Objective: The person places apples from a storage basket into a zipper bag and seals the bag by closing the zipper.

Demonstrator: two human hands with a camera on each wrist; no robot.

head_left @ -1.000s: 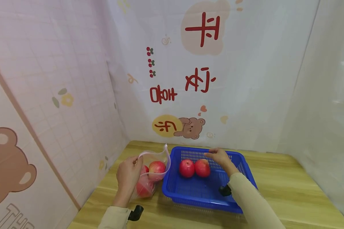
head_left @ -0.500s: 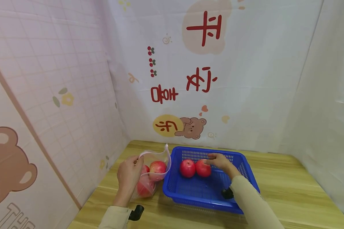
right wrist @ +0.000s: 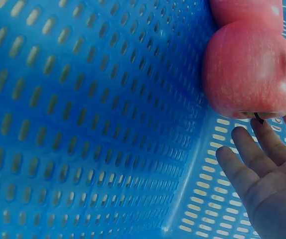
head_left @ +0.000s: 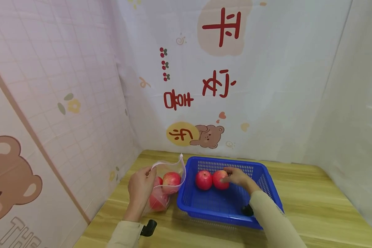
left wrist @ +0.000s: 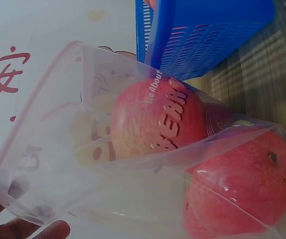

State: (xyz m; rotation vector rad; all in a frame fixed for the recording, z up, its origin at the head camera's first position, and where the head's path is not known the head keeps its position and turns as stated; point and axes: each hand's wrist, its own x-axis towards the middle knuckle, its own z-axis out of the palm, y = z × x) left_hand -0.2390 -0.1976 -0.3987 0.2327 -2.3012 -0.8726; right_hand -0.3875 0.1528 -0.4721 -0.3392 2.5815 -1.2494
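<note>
Pale wooden table [head_left: 313,206], walled on three sides by printed pink and white sheeting [head_left: 266,86] with bear cartoons and red lettering.

Blue perforated plastic basket [head_left: 266,187] sits near the table's back edge, left of centre. Two red apples inside it, side by side and touching, against the basket's back-left part: the left one [head_left: 203,180] free, the right one [head_left: 220,179] under the right hand.

Clear zip-top plastic bag [head_left: 168,168] with printed lettering stands just beside the basket's left wall, close to the table's left edge, mouth held up and open. Two red apples inside: one pale-streaked, upper [left wrist: 155,119]; one deeper red, lower [left wrist: 242,189].

Right hand [head_left: 237,176] reaches into the basket; fingers loosely spread and curving at the right-hand apple, fingertips at its side. Right wrist view shows the fingers [right wrist: 252,154] just beneath that apple, not clearly closed round it.

Left hand [head_left: 139,187] pinches the bag's rim at its left side.
</note>
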